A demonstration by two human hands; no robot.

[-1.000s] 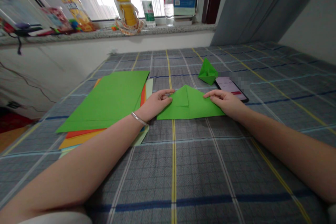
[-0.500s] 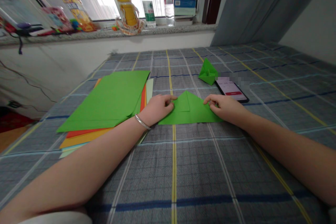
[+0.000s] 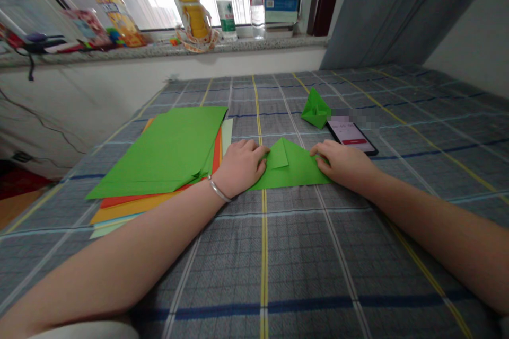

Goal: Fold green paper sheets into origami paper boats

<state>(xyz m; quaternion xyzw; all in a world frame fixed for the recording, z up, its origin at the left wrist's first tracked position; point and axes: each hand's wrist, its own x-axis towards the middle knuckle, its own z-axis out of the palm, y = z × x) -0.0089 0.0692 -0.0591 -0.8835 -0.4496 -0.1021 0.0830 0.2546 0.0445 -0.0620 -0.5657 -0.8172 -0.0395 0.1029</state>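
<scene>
A sheet of green paper (image 3: pixel 296 174), folded to a peak at the top, lies on the checked cloth between my hands. One small flap stands out left of its middle. My left hand (image 3: pixel 243 167), a silver bangle on its wrist, has its fingers and thumb closed on the paper's left slope. At the right slope, my right hand (image 3: pixel 340 161) grips the paper between thumb and curled fingers. Parts of both paper corners are hidden under the hands. Beyond them stands a folded green paper piece (image 3: pixel 316 110), pointed at the top.
A stack of coloured paper (image 3: pixel 167 151), green on top, lies at the left. Beside the folded piece is a phone (image 3: pixel 350 136) with its screen lit. Bottles (image 3: pixel 226 10) and boxes (image 3: pixel 281 8) line the windowsill (image 3: pixel 246 45).
My left hand has shifted slightly right and turned flatter over the paper's left side, covering more of it. The small flap has tilted a little. My right hand has barely moved.
</scene>
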